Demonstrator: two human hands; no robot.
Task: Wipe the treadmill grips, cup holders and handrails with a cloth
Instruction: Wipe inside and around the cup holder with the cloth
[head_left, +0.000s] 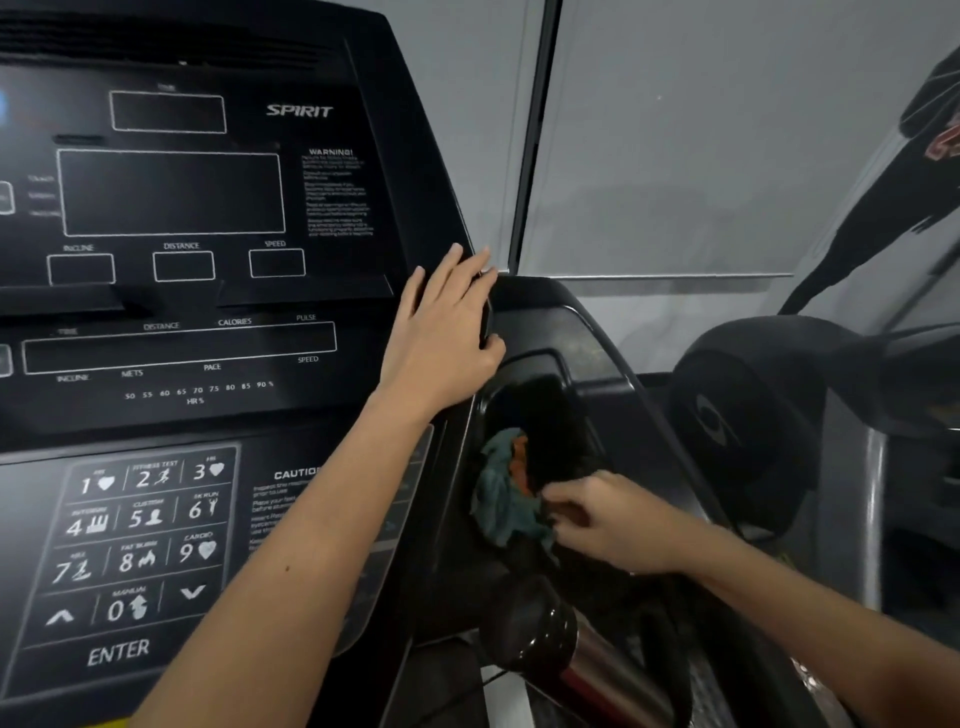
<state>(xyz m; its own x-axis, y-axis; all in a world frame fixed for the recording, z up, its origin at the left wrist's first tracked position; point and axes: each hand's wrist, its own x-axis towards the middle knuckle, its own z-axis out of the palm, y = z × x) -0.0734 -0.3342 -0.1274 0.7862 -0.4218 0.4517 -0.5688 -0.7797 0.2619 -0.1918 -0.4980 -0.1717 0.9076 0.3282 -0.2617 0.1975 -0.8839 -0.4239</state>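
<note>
Teal-and-orange cloth (501, 493) sits bunched down in the cup holder (545, 410) to the right of the console (208, 208). The right hand (608, 525) is on it, reaching in from the lower right with fingers curled and pinching the fabric's right edge. The left arm stretches up past the keypad (140, 540). The left hand (441, 338) lies flat on the console's right edge, fingers straight, just above the holder.
</note>
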